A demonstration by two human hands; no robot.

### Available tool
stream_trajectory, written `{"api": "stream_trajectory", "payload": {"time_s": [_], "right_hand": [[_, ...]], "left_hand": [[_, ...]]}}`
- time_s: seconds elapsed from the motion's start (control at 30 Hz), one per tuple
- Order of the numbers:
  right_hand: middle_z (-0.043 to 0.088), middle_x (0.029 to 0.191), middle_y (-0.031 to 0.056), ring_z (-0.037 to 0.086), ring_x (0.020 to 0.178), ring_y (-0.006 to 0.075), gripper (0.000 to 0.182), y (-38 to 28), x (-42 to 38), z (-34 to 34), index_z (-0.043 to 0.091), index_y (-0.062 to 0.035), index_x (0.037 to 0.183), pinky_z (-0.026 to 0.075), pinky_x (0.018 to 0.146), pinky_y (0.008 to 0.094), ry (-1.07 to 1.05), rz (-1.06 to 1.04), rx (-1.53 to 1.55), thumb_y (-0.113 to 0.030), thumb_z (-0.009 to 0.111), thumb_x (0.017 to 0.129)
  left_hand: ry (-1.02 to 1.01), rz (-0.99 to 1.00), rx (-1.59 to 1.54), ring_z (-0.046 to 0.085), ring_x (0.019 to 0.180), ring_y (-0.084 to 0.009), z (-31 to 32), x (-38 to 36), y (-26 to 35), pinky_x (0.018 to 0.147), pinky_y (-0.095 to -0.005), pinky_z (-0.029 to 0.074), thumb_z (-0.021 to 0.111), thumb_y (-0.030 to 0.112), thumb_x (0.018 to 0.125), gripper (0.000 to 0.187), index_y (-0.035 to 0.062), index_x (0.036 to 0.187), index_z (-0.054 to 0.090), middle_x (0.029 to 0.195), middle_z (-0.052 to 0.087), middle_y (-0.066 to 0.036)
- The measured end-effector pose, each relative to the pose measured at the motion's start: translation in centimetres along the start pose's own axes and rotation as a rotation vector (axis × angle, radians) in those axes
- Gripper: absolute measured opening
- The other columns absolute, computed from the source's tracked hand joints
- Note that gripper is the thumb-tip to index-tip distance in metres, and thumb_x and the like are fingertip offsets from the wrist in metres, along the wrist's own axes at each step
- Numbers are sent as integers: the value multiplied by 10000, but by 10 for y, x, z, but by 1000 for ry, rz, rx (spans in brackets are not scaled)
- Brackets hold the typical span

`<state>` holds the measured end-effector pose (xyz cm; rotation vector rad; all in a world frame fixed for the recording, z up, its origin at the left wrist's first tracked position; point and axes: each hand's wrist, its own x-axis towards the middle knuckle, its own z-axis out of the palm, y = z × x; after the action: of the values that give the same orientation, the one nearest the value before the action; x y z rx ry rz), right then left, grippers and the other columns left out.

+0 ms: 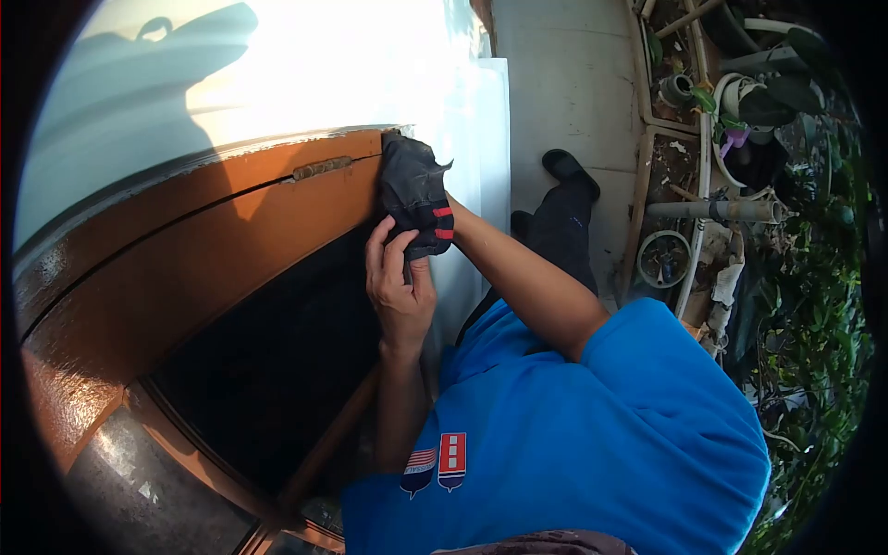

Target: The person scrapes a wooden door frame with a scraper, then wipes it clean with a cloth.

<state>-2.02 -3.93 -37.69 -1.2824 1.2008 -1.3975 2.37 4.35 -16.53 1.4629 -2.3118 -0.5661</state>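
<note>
A black glove (413,176) with red stripes at its cuff covers my right hand (407,199), and its loose material stands up in folds. The fingers inside are hidden, so I cannot tell how they are held. My bare left hand (402,294) is closed on the lower edge of the cuff, with fingertips on the dark fabric. Both hands are close together beside the corner of a brown wooden frame (254,208). A metal hinge (322,168) sits on the frame to the left of the glove.
A dark panel (268,342) fills the brown frame. Beyond it is a sunlit white wall (305,74) with shadows across it. To the right runs a pale tiled walkway (573,83), bordered by planter beds (661,268) with pots, a pipe (717,211) and leafy plants (823,305).
</note>
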Motion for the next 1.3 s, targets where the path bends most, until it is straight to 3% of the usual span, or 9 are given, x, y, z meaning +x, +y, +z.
{"api": "stream_trajectory", "payload": {"time_s": [0.1,0.17,0.43,0.7,0.87,1.0,1.17,1.27,1.3], "right_hand": [[585,1072,9,562,959,121,282,-3,-11,1,555,-77,1230,488,857,251,13,158,645,-81,598,952],[587,1090,15,558,987,122,290,-2,-20,3,559,-71,1227,482,877,252,45,188,861,-76,613,942],[593,1118,30,565,1012,148,320,-2,-31,-7,559,-59,1234,471,913,265,-10,180,1065,-86,632,924],[614,1102,78,576,1024,178,318,-11,-17,-4,594,-56,1191,467,937,307,55,264,928,-112,658,885],[652,1067,124,603,1044,234,221,0,-8,3,656,-67,1060,474,926,349,6,115,432,-192,633,879],[678,1041,130,634,1001,261,226,-52,-4,-36,670,-82,1009,500,857,367,-5,58,-8,-250,627,864],[689,1003,118,657,904,264,259,-28,-16,-29,682,-95,1008,521,789,359,-106,172,2,-296,632,853],[638,1033,97,592,913,192,279,-20,-9,-19,625,-57,1122,496,796,299,-153,153,-105,-137,680,860],[632,1026,92,585,907,184,284,-31,-10,-20,617,-55,1131,497,798,295,-78,172,37,-132,682,865]], "left_hand": [[-6,3,-24,609,1132,-378,1,-6,-1,933,-451,505,592,78,920,220,6,1117,655,1282,582,-211],[-9,-1,-32,608,1133,-375,2,-7,0,932,-450,506,589,80,922,225,5,1126,651,1289,577,-210],[-40,-30,-19,611,1118,-384,13,-15,-5,924,-442,504,593,96,937,216,3,1125,647,1285,567,-226],[-1,-23,-21,607,1133,-368,8,-5,-1,946,-429,488,593,92,941,208,2,1121,646,1279,577,-214],[-12,-35,20,605,1139,-363,7,-5,2,955,-428,480,588,84,943,206,-4,1121,643,1273,582,-210],[51,-63,-74,604,1136,-368,8,-4,5,956,-426,478,597,96,941,206,-7,1112,645,1269,581,-217],[-52,-37,-28,610,1119,-348,9,-5,0,936,-412,486,602,104,945,195,-18,1090,648,1249,583,-219],[-19,-6,45,617,1102,-344,13,-5,2,919,-406,495,599,96,940,189,-20,1081,648,1234,588,-219],[18,1,18,618,1098,-349,10,-5,3,917,-409,497,600,96,939,187,-18,1079,649,1233,589,-220]]}}
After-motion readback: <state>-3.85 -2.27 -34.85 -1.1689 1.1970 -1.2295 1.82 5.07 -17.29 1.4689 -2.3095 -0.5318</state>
